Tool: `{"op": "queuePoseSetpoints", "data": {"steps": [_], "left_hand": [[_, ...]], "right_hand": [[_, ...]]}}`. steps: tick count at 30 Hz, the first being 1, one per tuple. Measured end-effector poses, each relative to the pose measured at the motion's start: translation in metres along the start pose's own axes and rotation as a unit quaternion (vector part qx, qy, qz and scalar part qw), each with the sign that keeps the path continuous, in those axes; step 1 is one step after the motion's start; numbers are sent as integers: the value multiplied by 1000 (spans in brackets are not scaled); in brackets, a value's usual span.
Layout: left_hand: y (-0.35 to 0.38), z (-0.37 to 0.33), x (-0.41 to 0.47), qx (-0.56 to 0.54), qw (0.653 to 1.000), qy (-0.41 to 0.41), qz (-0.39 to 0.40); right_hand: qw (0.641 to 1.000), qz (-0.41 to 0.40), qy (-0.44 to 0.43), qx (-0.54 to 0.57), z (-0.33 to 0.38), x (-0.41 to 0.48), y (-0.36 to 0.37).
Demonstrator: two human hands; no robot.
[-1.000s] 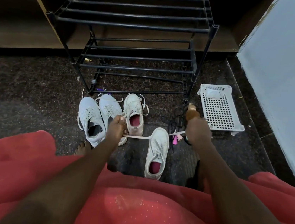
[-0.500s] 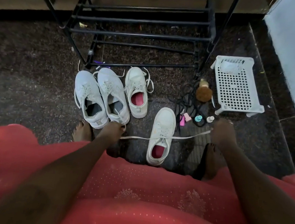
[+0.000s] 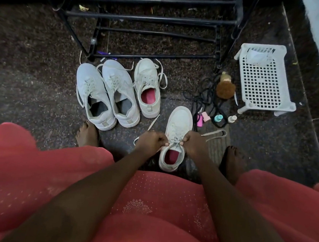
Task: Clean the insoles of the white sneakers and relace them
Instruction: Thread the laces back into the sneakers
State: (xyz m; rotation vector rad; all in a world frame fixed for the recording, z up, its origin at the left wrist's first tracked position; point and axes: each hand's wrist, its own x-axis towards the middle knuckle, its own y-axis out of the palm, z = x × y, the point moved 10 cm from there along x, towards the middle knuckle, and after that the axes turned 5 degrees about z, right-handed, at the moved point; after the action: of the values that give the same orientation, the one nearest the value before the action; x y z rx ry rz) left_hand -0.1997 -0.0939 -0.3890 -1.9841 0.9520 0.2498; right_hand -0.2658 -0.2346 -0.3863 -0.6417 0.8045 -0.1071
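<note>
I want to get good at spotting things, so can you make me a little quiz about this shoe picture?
1. True or false: the left hand and right hand both pinch the laces of the nearest sneaker.
2. How many sneakers show a pink insole? A one, B two, C four.
3. Fill in: the brush lies beside the white ____.

Key
1. True.
2. B: the nearest sneaker and the far sneaker.
3. basket.

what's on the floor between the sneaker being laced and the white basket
Head view: a black cord tangle, a brown brush, small bottles and a loose loop of lace.
</note>
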Motion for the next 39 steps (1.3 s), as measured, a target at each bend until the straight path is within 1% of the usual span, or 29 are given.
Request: {"op": "queuePoseSetpoints", "data": {"steps": [3, 5, 7, 9, 11, 13, 16, 20, 23, 26, 28, 29, 30, 32, 34, 36, 38, 39], "left_hand": [[4, -7, 0, 4, 999, 37, 7], [5, -17, -1, 7, 997, 80, 12], [1, -22, -2, 10, 994, 105, 9], [0, -22, 0, 14, 993, 112, 18], [-1, -20, 4, 12, 994, 106, 21], [-1, -12, 7, 4, 996, 82, 19], [7, 4, 7, -1, 999, 50, 22], [10, 12, 7, -6, 999, 42, 23], [8, 8, 6, -21, 999, 44, 15], [11, 4, -1, -77, 996, 48, 16], [11, 5, -7, -176, 984, 27, 5], [10, 7, -10, -248, 969, -1, -3], [10, 10, -13, -313, 949, -27, -10], [8, 5, -15, -403, 914, -40, -13], [1, -2, -14, -490, 871, -30, -24], [-7, -10, -13, -557, 830, -20, -32], [-14, -23, -11, -555, 831, 4, -38], [-17, -30, -11, -532, 846, 15, -40]], "right_hand": [[998, 3, -21, -61, 5, 2, 3], [987, 4, -23, -156, 4, 3, 3], [957, -22, -21, -290, 2, 3, -4], [929, -65, -27, -364, 1, 0, -13], [919, -84, -43, -383, 1, -1, -12], [918, -87, -42, -384, -4, 0, -7], [929, -89, -39, -356, -15, 2, -4], [936, -80, -33, -340, -24, 4, 0], [958, -52, -28, -281, -26, 7, -1], [987, 8, -25, -156, -29, 4, -7], [995, 77, -19, -62, -26, -3, -7], [994, 111, -15, -17, -24, -7, -7], [989, 144, -7, 44, -23, -12, -6], [963, 190, 10, 191, -20, -23, -7], [931, 207, 5, 300, -15, -29, -12], [902, 204, -38, 379, -6, -31, -19], [876, 167, -81, 445, 5, -32, -31], [866, 148, -90, 469, 7, -31, -34]]}}
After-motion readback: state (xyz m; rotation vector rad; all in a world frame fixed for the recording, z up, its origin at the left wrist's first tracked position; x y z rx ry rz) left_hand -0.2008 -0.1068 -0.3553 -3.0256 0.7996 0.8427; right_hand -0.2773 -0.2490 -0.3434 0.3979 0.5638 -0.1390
